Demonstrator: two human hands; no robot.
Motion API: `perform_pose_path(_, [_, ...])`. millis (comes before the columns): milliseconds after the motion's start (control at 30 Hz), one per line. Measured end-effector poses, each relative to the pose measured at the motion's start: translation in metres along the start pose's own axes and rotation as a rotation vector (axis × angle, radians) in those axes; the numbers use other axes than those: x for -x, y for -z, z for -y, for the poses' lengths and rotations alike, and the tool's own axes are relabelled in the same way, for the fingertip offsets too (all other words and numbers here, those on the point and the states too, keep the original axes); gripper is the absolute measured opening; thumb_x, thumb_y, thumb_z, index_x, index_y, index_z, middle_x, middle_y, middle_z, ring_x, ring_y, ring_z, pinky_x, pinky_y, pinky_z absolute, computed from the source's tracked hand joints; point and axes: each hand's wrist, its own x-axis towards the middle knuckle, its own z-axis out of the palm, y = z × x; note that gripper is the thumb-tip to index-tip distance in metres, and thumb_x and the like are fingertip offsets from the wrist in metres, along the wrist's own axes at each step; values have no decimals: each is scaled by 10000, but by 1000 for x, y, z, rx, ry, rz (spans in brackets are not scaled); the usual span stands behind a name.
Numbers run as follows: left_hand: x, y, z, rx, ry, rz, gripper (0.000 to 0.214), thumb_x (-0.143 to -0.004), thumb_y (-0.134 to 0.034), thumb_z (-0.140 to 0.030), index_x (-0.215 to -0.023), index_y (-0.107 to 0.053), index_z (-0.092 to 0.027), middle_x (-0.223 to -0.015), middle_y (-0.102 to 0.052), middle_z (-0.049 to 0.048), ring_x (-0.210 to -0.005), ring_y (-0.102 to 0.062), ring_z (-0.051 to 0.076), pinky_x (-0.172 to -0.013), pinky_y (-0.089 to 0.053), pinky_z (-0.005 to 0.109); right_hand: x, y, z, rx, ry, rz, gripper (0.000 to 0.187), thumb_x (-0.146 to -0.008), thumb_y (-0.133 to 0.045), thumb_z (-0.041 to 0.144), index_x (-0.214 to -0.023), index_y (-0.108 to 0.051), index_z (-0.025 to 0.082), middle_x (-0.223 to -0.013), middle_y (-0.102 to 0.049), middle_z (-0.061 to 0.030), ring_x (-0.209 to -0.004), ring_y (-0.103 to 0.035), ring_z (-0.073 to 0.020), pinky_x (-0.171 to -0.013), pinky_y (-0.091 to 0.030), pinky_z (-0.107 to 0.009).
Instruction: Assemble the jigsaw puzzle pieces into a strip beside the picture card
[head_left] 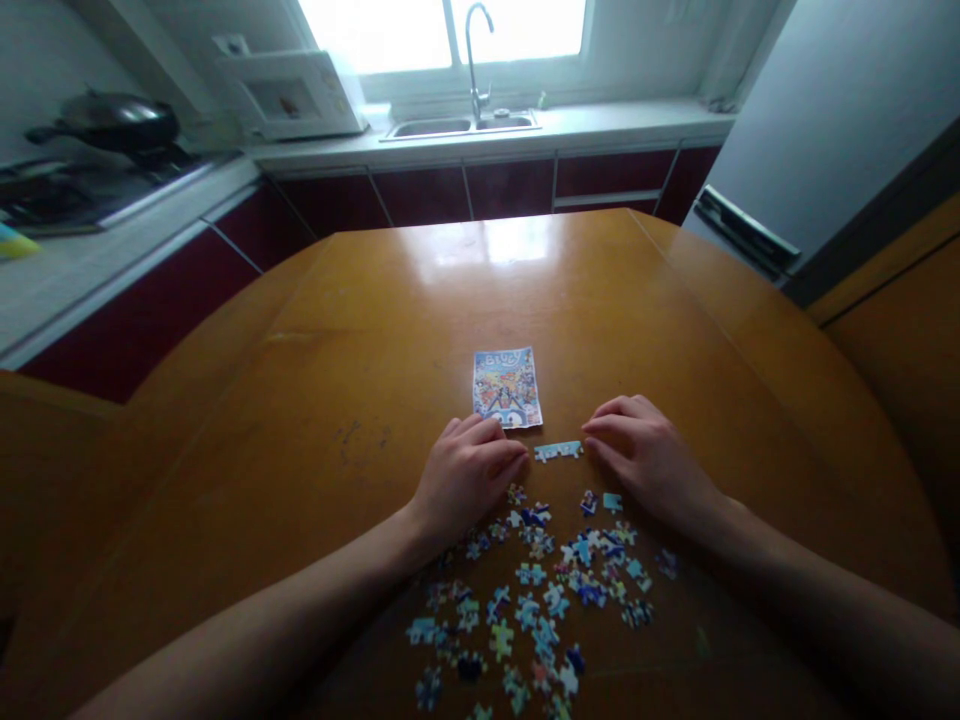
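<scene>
Joined puzzle strip (559,451) flat on tbl (360,330) btwn the person's hands, which are apart: R hand (637,445) has thumb & fingers spread at strip's R end, contact unclear; L hand (469,465) is curled just off L end, can't tell if gripping. Ref pic sheet (507,388) sits just beyond, lower L corner blocked by L hand, w/ loose pcs (546,572) scattered nearer the person, some by L forearm. Tbl is glossy wood, kitchen behind: fridge (847,120) R, microwave (296,95) & lidded pan (120,120) L (contents hidden), dbl sink (431,128) under window.
</scene>
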Motion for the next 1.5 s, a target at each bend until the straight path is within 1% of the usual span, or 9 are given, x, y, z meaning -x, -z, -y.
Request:
perform_pose_path(267, [1,-1,0,7,-15,16,161,-941,-653,-325,-822,-746,-270,-771,-638,3,-755,-517,161,-702,-360,311,2,-2,2,3,31,25,114,-899,-651,172,-852,-745,217,-906,-670,-58,-884,-560,-219,-798,-467,-387])
perform_pose_path(467, [2,-2,0,6,-5,35,137,-931,-662,-308,-831,-745,-264,-780,-636,5,-772,-524,162,-711,-367,314,4,-1,4,30,39,58,115,-895,-666,194,-846,-761,237,-880,-659,-46,-857,-550,-211,-766,-456,-376])
perform_pose_path(667, [2,-1,-1,9,-3,47,137,-932,-662,-311,-830,-745,-270,-785,-635,6,-772,-524,162,-707,-365,313,5,-2,6,47,46,70,117,-895,-662,188,-837,-757,223,-865,-651,-50,-851,-539,-211,-758,-450,-369])
perform_pose_path(833, [0,-1,-1,9,-34,36,139,-939,-656,-326,-850,-753,-281,-778,-635,3,-756,-523,157,-691,-353,310,6,-4,7,42,62,94,132,-907,-647,197,-838,-758,220,-866,-647,-52,-847,-536,-207,-754,-447,-358])
perform_pose_path(1000, [-2,0,-3,-1,-69,31,144,-966,-618,-325,-949,-756,-287,-791,-641,10,-740,-514,155,-668,-340,307,7,-7,7,46,73,100,151,-916,-635,213,-835,-762,222,-887,-645,-58,-852,-537,-206,-750,-442,-349])
perform_pose_path(1200, [-1,-1,-3,8,-73,43,151,-973,-608,-327,-954,-752,-284,-788,-628,10,-759,-509,162,-685,-340,314,6,-6,7,70,79,117,158,-921,-628,220,-846,-766,233,-889,-653,-56,-853,-535,-209,-759,-443,-361])
perform_pose_path(1500, [-2,-2,-4,46,-133,75,154,-978,-597,-311,-981,-749,-283,-780,-601,10,-758,-498,161,-700,-364,312,6,-6,7,58,86,122,179,-933,-602,219,-848,-758,244,-895,-660,-61,-856,-546,-215,-755,-446,-368])
